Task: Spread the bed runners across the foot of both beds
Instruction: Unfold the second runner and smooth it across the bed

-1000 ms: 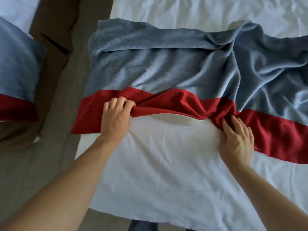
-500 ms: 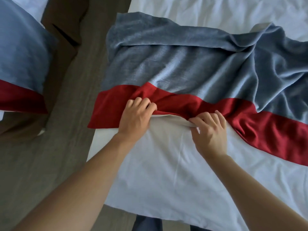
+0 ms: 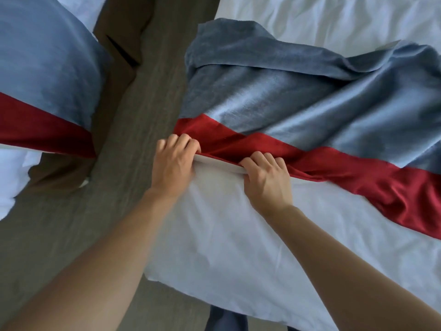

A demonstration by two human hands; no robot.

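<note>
A blue-grey bed runner [image 3: 286, 91] with a red band [image 3: 358, 177] lies rumpled across the white bed [image 3: 226, 235] in front of me. My left hand [image 3: 173, 163] grips the red band's near edge close to the bed's left side, fingers curled over the fabric. My right hand [image 3: 266, 177] grips the same edge a little to the right, lifting it so the pale underside shows. A second blue and red runner [image 3: 43, 75] lies on the other bed at the left.
A strip of brown-grey carpet floor [image 3: 71, 235] runs between the two beds. A dark wooden piece [image 3: 124, 25] stands in the gap at the top. The white sheet of the left bed [image 3: 14, 182] shows at the left edge.
My right hand slid left along the red band and took hold of its edge beside my left hand. Both hands and the runner's left end have shifted toward the bed's left side.
</note>
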